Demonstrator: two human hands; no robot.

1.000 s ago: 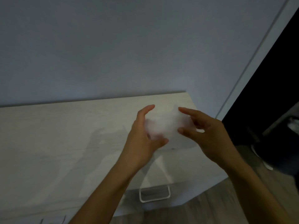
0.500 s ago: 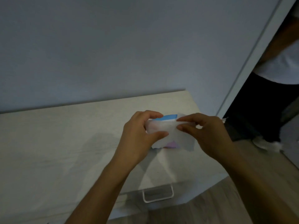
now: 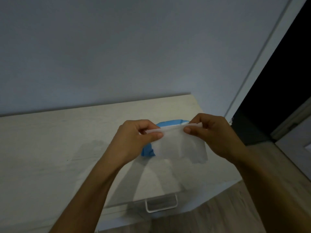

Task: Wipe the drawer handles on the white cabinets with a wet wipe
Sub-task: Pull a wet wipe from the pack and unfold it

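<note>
Both hands — left hand (image 3: 134,138), right hand (image 3: 217,133) — pinch the wet wipe (image 3: 178,145) stretched between them.

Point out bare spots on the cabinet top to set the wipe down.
The cabinet top is bare from the wall to the front edge, left of the left hand. The right end is crowded: the blue wipe pack, both hands, the wet wipe.

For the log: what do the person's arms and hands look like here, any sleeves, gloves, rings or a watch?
Both forearms are bare as far as the frame shows, with no sleeve edge in view. The left hand and right hand wear no gloves. No ring, watch or bracelet is visible on the fingers or wrists. Fingernails look short and unpainted, though the dim light limits detail.
</note>
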